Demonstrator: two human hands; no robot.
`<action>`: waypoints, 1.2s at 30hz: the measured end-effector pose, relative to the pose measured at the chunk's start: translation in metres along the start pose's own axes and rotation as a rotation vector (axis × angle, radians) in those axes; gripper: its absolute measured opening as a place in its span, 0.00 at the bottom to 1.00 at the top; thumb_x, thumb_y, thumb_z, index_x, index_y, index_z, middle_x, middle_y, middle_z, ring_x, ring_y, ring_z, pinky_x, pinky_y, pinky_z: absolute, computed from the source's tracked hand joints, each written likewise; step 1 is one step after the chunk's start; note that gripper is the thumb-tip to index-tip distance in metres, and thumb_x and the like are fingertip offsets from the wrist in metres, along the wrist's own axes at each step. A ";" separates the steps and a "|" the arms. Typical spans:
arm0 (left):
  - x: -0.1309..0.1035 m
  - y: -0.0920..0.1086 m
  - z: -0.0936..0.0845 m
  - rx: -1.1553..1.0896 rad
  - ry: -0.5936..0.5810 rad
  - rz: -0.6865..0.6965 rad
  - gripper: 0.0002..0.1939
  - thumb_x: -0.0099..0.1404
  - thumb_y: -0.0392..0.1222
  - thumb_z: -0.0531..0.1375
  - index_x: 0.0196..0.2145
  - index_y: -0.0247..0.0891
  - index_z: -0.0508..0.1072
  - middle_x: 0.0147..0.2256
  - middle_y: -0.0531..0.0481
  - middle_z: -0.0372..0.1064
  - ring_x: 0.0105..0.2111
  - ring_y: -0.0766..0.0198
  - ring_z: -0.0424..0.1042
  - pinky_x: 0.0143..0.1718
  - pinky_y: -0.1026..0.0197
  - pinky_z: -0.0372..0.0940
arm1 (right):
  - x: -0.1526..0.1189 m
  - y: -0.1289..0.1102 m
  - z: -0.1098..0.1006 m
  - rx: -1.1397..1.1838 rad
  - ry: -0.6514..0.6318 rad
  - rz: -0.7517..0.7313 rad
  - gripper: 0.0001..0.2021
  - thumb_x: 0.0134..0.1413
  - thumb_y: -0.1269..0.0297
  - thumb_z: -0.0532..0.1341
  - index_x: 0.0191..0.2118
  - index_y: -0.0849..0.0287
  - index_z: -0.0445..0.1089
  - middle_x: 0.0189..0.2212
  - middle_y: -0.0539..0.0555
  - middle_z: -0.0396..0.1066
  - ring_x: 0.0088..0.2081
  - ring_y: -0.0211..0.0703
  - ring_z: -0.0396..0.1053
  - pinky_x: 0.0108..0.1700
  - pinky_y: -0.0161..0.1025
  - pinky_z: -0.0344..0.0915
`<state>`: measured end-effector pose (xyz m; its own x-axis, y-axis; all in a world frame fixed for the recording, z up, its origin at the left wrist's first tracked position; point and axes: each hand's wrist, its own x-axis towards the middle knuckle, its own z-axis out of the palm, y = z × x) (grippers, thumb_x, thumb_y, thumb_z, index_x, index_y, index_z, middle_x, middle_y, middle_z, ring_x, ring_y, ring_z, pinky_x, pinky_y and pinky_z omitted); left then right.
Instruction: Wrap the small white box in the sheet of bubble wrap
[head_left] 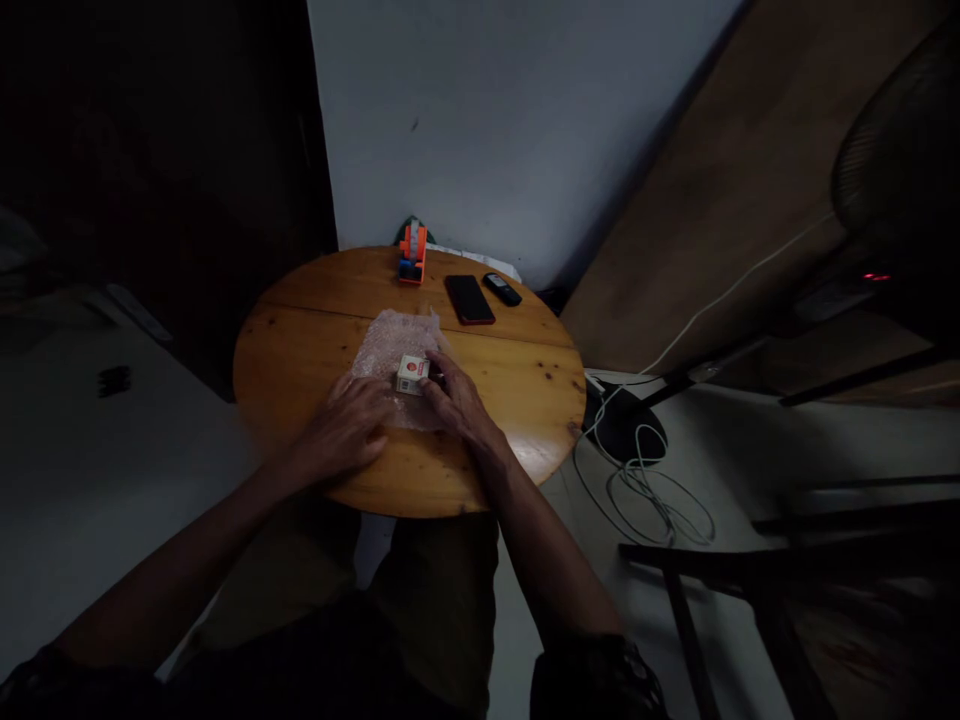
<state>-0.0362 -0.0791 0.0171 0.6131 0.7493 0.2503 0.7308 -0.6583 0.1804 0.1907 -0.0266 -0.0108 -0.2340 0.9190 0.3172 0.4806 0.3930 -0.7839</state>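
Resting on the bubble wrap (379,345), the small box (412,375) sits in the right hand's (454,395) grasp, between thumb and fingers; the left hand (352,425) lies loosely curled beside it, apparently holding nothing.

The box (412,374) sits on the bubble wrap (390,345), its marked top facing up. Right of the box, the right hand (454,395) has its fingers at its side; left of it, the left hand (352,425) lies over the wrap's near edge, slightly blurred. Beyond the box on the round table (525,390) stands the orange tape dispenser (412,253); beyond it to the right lie the tablet (469,299) and the small phone (502,289), side by side.
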 end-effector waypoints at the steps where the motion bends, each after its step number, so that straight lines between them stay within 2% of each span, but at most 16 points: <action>1: 0.002 0.002 0.002 0.011 0.016 0.004 0.14 0.62 0.35 0.58 0.45 0.39 0.75 0.58 0.39 0.68 0.61 0.46 0.63 0.65 0.37 0.52 | 0.000 -0.001 -0.001 0.005 0.008 -0.002 0.25 0.62 0.59 0.58 0.63 0.57 0.65 0.60 0.60 0.69 0.60 0.54 0.68 0.63 0.54 0.63; 5: 0.009 0.006 0.007 0.020 0.108 0.007 0.09 0.65 0.34 0.56 0.36 0.38 0.76 0.56 0.39 0.69 0.58 0.47 0.65 0.62 0.41 0.57 | 0.002 -0.004 -0.003 0.075 0.019 0.039 0.25 0.64 0.54 0.55 0.62 0.58 0.67 0.59 0.60 0.70 0.60 0.52 0.68 0.64 0.51 0.62; 9: 0.020 0.003 0.006 -0.091 0.179 -0.034 0.07 0.65 0.36 0.57 0.32 0.39 0.76 0.54 0.41 0.72 0.55 0.49 0.68 0.59 0.43 0.61 | 0.005 -0.005 -0.003 0.257 0.048 0.139 0.27 0.60 0.46 0.59 0.58 0.58 0.70 0.57 0.60 0.73 0.58 0.52 0.70 0.62 0.50 0.63; 14: 0.052 -0.016 0.002 -0.252 0.162 -0.152 0.07 0.63 0.40 0.57 0.31 0.39 0.75 0.45 0.44 0.76 0.47 0.53 0.73 0.52 0.49 0.66 | 0.007 -0.008 -0.015 0.588 0.072 0.284 0.29 0.51 0.39 0.65 0.52 0.54 0.74 0.53 0.56 0.75 0.55 0.52 0.71 0.59 0.51 0.65; 17: 0.070 -0.027 0.002 -0.342 0.147 -0.233 0.07 0.61 0.42 0.57 0.30 0.40 0.74 0.41 0.45 0.76 0.42 0.54 0.74 0.47 0.52 0.68 | 0.006 -0.012 -0.025 0.675 0.078 0.312 0.28 0.48 0.40 0.67 0.49 0.55 0.74 0.47 0.56 0.78 0.54 0.52 0.71 0.59 0.51 0.64; 20: 0.079 -0.030 0.002 -0.398 0.146 -0.318 0.07 0.57 0.43 0.58 0.31 0.40 0.74 0.37 0.48 0.77 0.39 0.55 0.74 0.42 0.55 0.68 | 0.004 -0.017 -0.030 0.639 0.042 0.300 0.27 0.44 0.46 0.71 0.49 0.54 0.74 0.48 0.55 0.77 0.51 0.50 0.72 0.56 0.49 0.66; 23: 0.080 -0.028 0.004 -0.457 0.158 -0.383 0.07 0.55 0.42 0.59 0.32 0.40 0.74 0.34 0.50 0.77 0.35 0.57 0.74 0.38 0.58 0.66 | 0.002 -0.018 -0.027 0.568 0.002 0.311 0.26 0.42 0.50 0.72 0.47 0.54 0.72 0.42 0.53 0.77 0.41 0.45 0.73 0.45 0.43 0.69; 25: 0.081 -0.027 0.007 -0.510 0.189 -0.402 0.07 0.55 0.43 0.59 0.31 0.39 0.74 0.34 0.50 0.77 0.35 0.58 0.73 0.37 0.59 0.66 | 0.002 -0.017 -0.024 0.552 -0.004 0.333 0.23 0.43 0.51 0.71 0.44 0.55 0.71 0.36 0.52 0.76 0.35 0.42 0.72 0.38 0.39 0.68; 28: 0.082 -0.027 0.014 -0.585 0.231 -0.394 0.09 0.55 0.47 0.60 0.29 0.39 0.73 0.36 0.49 0.78 0.35 0.59 0.73 0.38 0.59 0.66 | 0.004 -0.014 -0.019 0.591 0.033 0.332 0.18 0.43 0.50 0.70 0.35 0.57 0.70 0.40 0.53 0.76 0.35 0.40 0.71 0.35 0.35 0.66; 31: 0.082 -0.028 0.019 -0.611 0.250 -0.395 0.09 0.55 0.46 0.60 0.28 0.38 0.73 0.33 0.49 0.77 0.32 0.60 0.72 0.36 0.60 0.65 | 0.006 -0.013 -0.015 0.623 0.064 0.298 0.17 0.42 0.50 0.69 0.30 0.57 0.68 0.43 0.53 0.75 0.36 0.38 0.70 0.35 0.33 0.65; 33: 0.081 -0.027 0.019 -0.633 0.271 -0.400 0.08 0.55 0.45 0.60 0.27 0.38 0.73 0.33 0.49 0.77 0.32 0.61 0.72 0.35 0.61 0.65 | 0.006 -0.014 -0.014 0.609 0.065 0.298 0.16 0.43 0.51 0.68 0.29 0.57 0.67 0.36 0.51 0.74 0.32 0.37 0.67 0.32 0.33 0.62; 36: 0.079 -0.023 0.017 -0.682 0.279 -0.400 0.07 0.55 0.43 0.59 0.27 0.37 0.73 0.35 0.48 0.77 0.33 0.61 0.73 0.35 0.61 0.66 | 0.004 -0.016 -0.015 0.580 0.066 0.328 0.14 0.44 0.52 0.67 0.30 0.57 0.67 0.25 0.46 0.67 0.25 0.35 0.60 0.27 0.32 0.57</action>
<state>0.0002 -0.0034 0.0166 0.1840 0.9492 0.2554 0.4808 -0.3136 0.8188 0.1944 -0.0284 0.0108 -0.0920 0.9953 0.0307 -0.0183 0.0292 -0.9994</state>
